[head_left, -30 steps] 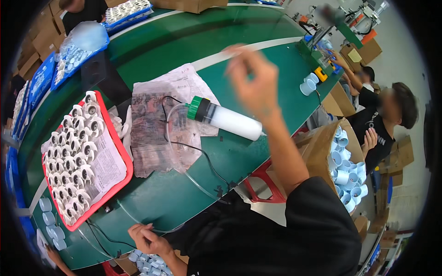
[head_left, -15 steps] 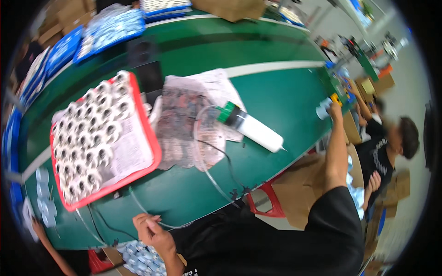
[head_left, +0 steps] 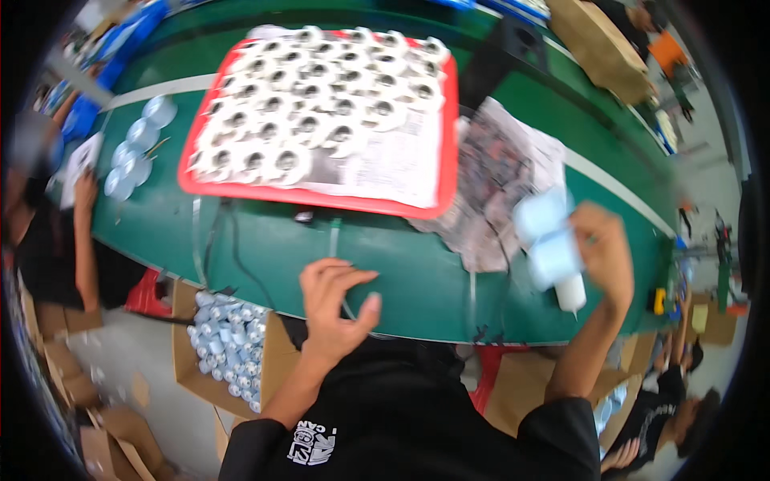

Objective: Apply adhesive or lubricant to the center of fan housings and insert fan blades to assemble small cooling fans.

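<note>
My right hand [head_left: 605, 252] pinches a pair of joined pale-blue cup-shaped pieces [head_left: 545, 216] above the right part of the table; they are smeared by motion. Behind them a white dispensing syringe [head_left: 571, 295] lies on the table, mostly hidden, its nozzle end showing. My left hand [head_left: 330, 309] hovers over the table's near edge, fingers spread and nothing in them. Beyond it sits a red tray [head_left: 321, 196] lined with printed paper, bearing rows of white ring-shaped parts [head_left: 309, 92] with dark centres.
Stained paper [head_left: 497, 160] lies right of the tray, near a black stand [head_left: 505, 60]. A cardboard box [head_left: 277, 353] of pale-blue and white parts stands below the edge. At left, more blue cups [head_left: 140, 140] lie near another person's hand [head_left: 84, 192]. Tubes and cables cross the near edge.
My view has swung toward the left. My right hand has brought the blue pieces from the table's far right end to over the syringe. The left hand's fingers have spread.
</note>
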{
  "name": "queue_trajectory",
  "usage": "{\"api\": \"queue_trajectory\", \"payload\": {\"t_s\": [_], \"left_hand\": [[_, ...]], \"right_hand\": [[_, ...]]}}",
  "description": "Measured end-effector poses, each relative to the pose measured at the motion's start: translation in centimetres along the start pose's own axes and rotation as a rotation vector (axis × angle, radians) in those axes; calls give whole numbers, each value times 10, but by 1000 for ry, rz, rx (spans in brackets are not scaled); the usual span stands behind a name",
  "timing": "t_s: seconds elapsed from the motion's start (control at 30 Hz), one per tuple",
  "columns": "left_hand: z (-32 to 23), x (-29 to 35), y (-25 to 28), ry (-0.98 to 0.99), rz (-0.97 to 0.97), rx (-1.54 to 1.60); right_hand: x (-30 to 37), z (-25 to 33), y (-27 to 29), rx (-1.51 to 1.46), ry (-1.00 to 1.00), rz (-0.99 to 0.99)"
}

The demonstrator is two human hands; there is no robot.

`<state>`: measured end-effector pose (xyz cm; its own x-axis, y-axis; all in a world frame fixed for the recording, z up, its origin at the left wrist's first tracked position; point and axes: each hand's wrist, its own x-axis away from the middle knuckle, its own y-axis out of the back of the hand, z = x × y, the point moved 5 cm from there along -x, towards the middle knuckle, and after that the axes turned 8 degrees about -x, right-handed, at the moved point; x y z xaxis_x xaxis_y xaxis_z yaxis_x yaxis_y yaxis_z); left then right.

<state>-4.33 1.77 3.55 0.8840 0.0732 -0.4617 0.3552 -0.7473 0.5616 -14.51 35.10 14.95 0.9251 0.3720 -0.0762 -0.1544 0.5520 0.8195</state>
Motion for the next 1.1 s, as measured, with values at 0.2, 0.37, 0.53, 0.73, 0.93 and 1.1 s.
{"api": "queue_trajectory", "payload": {"t_s": [0.2, 0.37, 0.53, 0.73, 0.93, 1.1], "left_hand": [[-10, -3, -4, -134, 247, -118], [-6, 2, -12, 12, 216, -79], [-9, 0, -11, 44, 223, -83], [1, -5, -14, 46, 244, -91], [-6, -10, -8, 32, 202, -104], [-10, -8, -12, -44, 374, -135]], "right_hand": [[-13, 131, -130, 297, 595, 390], [-16, 129, -142, 283, 596, 293], [6, 114, -121, 64, 268, 249], [27, 102, -152, -115, -23, 21], [40, 92, -150, -265, 16, -91], [47, 84, -150, -253, 23, 42]]}}
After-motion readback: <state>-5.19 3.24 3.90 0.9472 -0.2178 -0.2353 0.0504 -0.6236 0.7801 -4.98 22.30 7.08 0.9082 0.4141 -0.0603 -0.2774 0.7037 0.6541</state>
